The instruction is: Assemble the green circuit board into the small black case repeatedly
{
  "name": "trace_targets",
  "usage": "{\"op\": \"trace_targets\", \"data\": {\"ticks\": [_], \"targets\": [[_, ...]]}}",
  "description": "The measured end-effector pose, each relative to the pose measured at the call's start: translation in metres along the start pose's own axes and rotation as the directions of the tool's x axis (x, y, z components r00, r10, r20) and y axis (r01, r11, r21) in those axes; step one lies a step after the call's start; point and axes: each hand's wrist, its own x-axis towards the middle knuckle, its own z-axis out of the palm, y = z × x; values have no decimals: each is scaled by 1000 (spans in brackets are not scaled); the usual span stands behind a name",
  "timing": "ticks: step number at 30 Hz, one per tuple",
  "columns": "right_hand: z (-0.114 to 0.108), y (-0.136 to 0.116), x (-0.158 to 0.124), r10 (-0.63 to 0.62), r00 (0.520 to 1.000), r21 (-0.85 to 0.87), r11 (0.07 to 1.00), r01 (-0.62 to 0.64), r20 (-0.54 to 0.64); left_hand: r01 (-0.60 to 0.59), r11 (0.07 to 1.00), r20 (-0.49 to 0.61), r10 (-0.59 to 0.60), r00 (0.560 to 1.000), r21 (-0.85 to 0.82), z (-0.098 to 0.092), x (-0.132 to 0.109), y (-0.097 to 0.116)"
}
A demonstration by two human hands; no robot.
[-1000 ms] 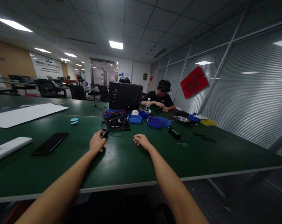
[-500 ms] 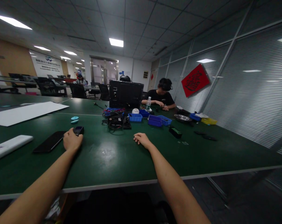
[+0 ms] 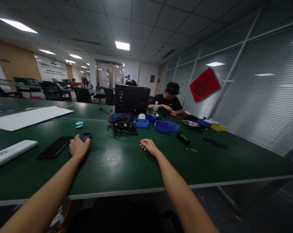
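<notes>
Left hand (image 3: 78,147) grips small gadget (image 3: 86,136). Gadget down on table (image 3: 117,168), just beside phone (image 3: 54,147). Not let go yet. Right hand (image 3: 148,145) rests loose, empty, well apart from gadget.

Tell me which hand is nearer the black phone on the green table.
Left. The left hand rests just right of the phone, touching a small dark device; the right hand lies much farther right on the table.

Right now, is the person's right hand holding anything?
No, the right hand rests empty on the green table, fingers loosely curled, with nothing in its grasp.
</notes>
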Motion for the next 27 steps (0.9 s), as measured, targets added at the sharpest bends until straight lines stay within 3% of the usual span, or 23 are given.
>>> {"op": "trace_targets", "data": {"ticks": [4, 9, 14, 16, 18, 20, 22, 25, 27], "targets": [[0, 3, 2, -2, 1000, 21, 1000, 2, 1, -141, 989, 132, 134, 982, 41, 6, -25, 23], [0, 5, 3, -17, 1000, 26, 1000, 17, 3, -359, 933, 221, 344, 913, 27, 27, -67, 62], [2, 4, 2, -6, 1000, 22, 1000, 6, -2, -438, 881, 308, 474, 825, -181, 59, -109, 101], [2, 1, 2, -6, 1000, 7, 1000, 6, -20, -445, 835, 352, 543, 762, -324, 70, -119, 112], [2, -2, 0, -19, 997, -30, 999, 17, -77, -432, 786, 342, 593, 729, -443, 80, -122, 116], [2, -8, -2, -64, 984, -107, 993, 47, -167, -418, 759, 281, 598, 751, -499, 85, -117, 113], [3, -14, -6, -141, 965, -232, 969, 89, -220, -390, 775, 218, 547, 808, -498, 88, -106, 106], [11, -23, -15, -249, 959, -484, 862, 153, -139, -277, 835, 188, 404, 895, -476, 88, -90, 94], [19, -27, -20, -246, 968, -634, 756, 159, -51, -227, 849, 186, 349, 918, -476, 86, -84, 89]]}}
